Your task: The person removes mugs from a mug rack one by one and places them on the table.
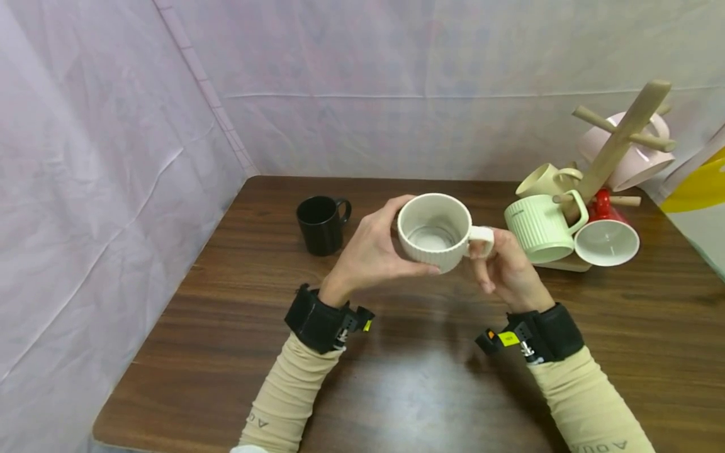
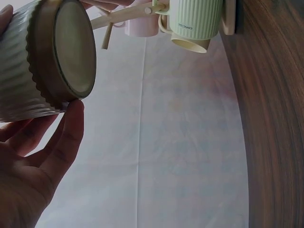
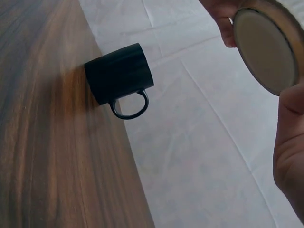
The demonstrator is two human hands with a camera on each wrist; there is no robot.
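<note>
A white ribbed mug is held up above the wooden table, its mouth tilted toward the head camera. My left hand grips its body from the left, thumb along the near side. On the right, my right hand pinches the mug's handle. Both wrist views show the underside; in the left wrist view the mug's base is a pale disc with a brownish rim. A black mug stands upright on the table, left of and beyond my left hand.
At the back right stands a wooden mug tree. On or against it are a light green ribbed mug, a cream mug, a red mug with white inside and a pink mug. White cloth hangs behind the table.
</note>
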